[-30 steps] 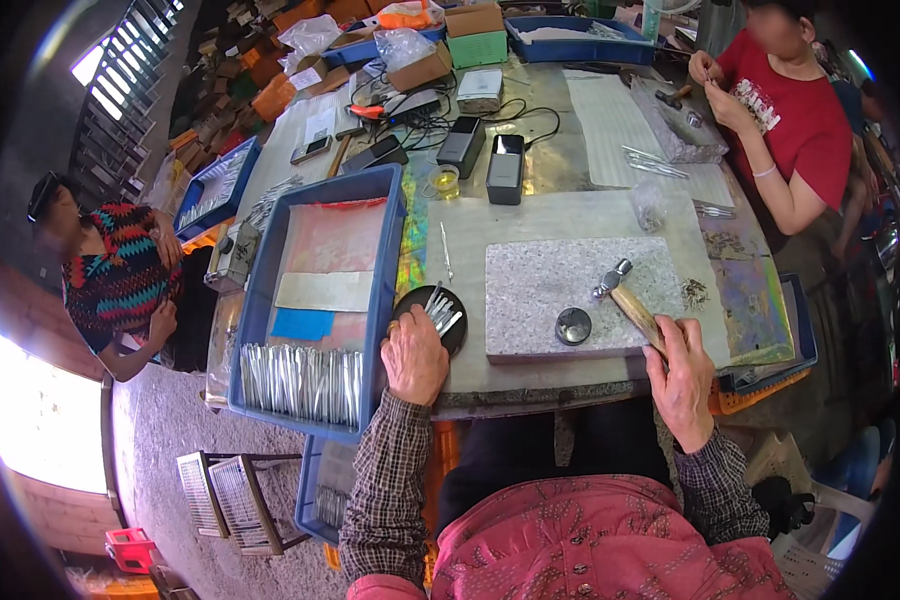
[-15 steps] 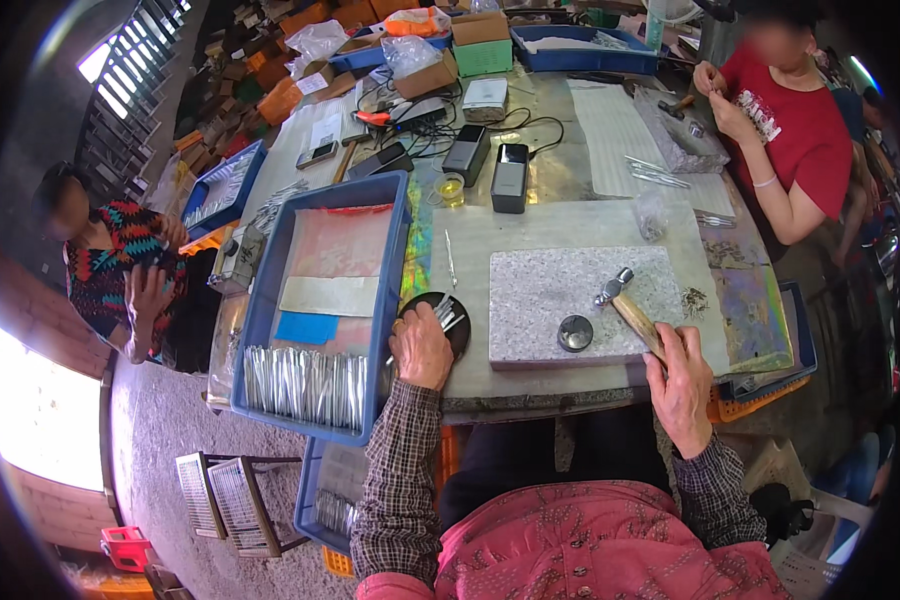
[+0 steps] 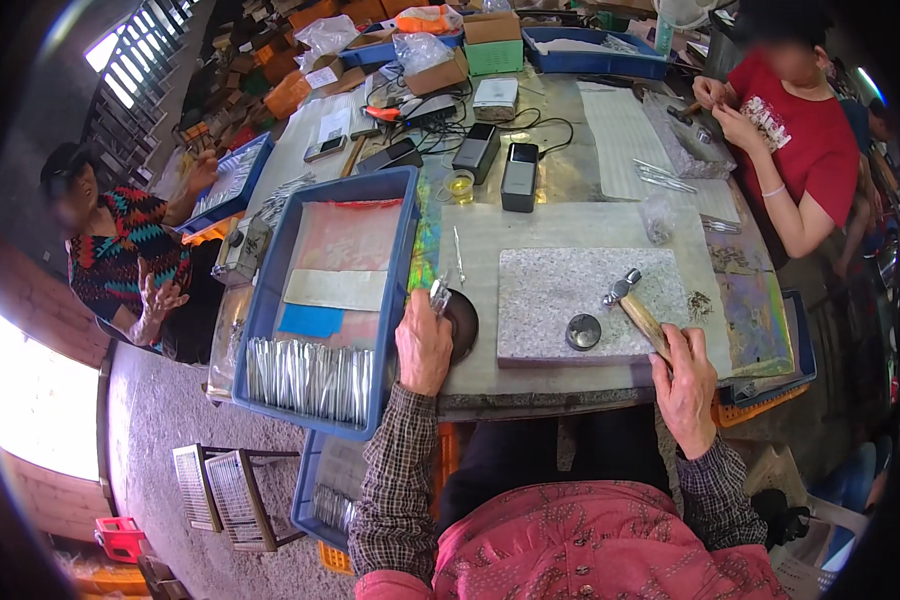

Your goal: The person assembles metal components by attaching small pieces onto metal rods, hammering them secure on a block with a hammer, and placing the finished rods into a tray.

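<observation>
My right hand (image 3: 686, 388) is closed round the wooden handle of a ball-peen hammer (image 3: 642, 322). The hammer's head rests over a speckled grey stone block (image 3: 545, 285). On that block, left of the hammer, sits a round dark metal piece (image 3: 583, 332). My left hand (image 3: 424, 345) pinches a small bunch of slim silver metal pieces (image 3: 439, 294), raised at the left edge of a dark round dish (image 3: 464, 328). Left of this hand stands a blue tray (image 3: 395, 300) with a dense row of slim silver metal pieces (image 3: 310, 382). One thin silver piece (image 3: 458, 252) lies beyond the dish.
Power banks (image 3: 520, 178) with tangled cables and a small cup of yellow liquid (image 3: 460, 186) stand farther back. A co-worker in a red shirt (image 3: 795, 120) sits at the right; another person in a patterned top (image 3: 120, 240) is at the left. A clear plastic bag (image 3: 657, 220) lies behind the block.
My left hand has lifted the slim metal pieces up from the dark dish. My right hand stays on the hammer. The person at the left has raised a hand toward the far blue tray.
</observation>
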A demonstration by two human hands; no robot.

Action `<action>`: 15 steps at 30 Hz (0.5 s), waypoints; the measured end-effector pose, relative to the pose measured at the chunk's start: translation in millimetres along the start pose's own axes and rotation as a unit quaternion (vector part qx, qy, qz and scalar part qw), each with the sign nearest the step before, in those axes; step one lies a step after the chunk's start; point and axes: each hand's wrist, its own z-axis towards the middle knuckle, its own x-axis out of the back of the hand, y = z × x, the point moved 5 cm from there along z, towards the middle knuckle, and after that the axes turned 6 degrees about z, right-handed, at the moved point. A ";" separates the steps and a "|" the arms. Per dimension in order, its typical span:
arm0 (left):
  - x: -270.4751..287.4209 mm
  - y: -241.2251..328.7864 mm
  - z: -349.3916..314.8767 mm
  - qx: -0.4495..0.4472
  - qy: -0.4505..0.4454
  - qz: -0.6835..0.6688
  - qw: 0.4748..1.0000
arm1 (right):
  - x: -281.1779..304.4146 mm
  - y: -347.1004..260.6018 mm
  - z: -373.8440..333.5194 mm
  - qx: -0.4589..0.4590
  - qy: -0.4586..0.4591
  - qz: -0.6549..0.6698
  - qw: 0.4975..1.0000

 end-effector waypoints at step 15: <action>1.2 -5.1 -13.7 0.054 0.164 -0.356 0.918 | -0.5 0.4 -1.3 0.015 -0.002 -0.002 1.000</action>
